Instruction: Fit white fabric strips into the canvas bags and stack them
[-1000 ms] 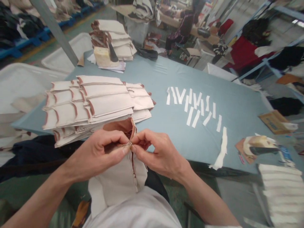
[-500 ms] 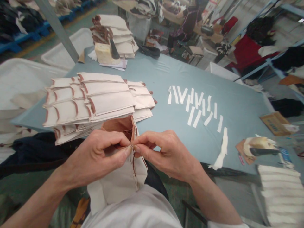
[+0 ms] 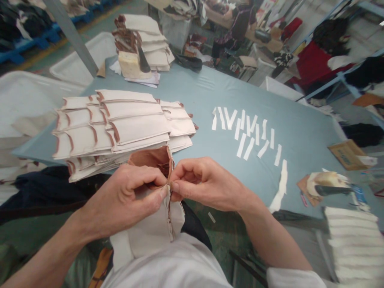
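Note:
Close to my body I have an off-white sewn fabric piece (image 3: pixel 147 236) with a brown lining (image 3: pixel 148 156) and a raised seam down its side; it looks like an unfinished bag or pouch. My left hand (image 3: pixel 129 196) is closed, thumb and forefinger pinching the seam edge at the top. Right beside it, my right hand (image 3: pixel 207 182) pinches the same edge, its fingertips nearly touching the left ones. Whether something small lies between the fingertips is hidden. Just beyond my left hand lies a stack of similar off-white pieces (image 3: pixel 136 128) with brown edges.
Several short white strips (image 3: pixel 241 146) lie on the blue-grey table (image 3: pixel 204 96), with a longer strip (image 3: pixel 281 186) by the near edge. A block with a dark-handled tool (image 3: pixel 333 190) sits at right. Another stack (image 3: pixel 147 36) stands at the back; a person (image 3: pixel 238 30) sits beyond.
My right hand has risen slightly, its fingers more curled at the seam. A small white strip now shows below it over the floor. My left hand has barely moved.

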Motion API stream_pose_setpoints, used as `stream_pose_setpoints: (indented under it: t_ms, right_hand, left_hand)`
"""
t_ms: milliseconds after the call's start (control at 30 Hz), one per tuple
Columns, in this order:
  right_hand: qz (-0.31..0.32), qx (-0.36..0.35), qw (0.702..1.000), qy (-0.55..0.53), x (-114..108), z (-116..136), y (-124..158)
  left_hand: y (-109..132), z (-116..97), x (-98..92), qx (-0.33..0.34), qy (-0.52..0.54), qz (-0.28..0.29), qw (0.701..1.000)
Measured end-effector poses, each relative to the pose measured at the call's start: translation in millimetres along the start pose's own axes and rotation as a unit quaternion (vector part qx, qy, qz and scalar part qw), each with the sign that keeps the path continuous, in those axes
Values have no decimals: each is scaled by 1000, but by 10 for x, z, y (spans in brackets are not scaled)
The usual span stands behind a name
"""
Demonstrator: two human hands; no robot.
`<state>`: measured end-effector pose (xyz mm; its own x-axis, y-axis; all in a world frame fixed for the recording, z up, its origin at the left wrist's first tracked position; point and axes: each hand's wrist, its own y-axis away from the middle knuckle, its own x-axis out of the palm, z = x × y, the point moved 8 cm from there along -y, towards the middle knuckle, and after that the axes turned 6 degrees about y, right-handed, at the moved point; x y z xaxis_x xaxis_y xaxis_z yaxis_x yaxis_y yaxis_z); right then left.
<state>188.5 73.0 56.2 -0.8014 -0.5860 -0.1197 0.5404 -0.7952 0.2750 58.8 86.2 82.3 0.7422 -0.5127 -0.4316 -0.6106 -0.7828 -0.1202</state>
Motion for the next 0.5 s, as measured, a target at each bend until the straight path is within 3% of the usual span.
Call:
stream_pose_setpoints:
  t_ms: [233,500]
  right_hand:
    - [-25,-50,994,95,-26,164,40]
    - [-122,-73,976,163,12,223,133]
  left_hand:
    - [52,-9,19,-5,-4,4,1000]
    - [64,3,55,-41,-18,-41,998]
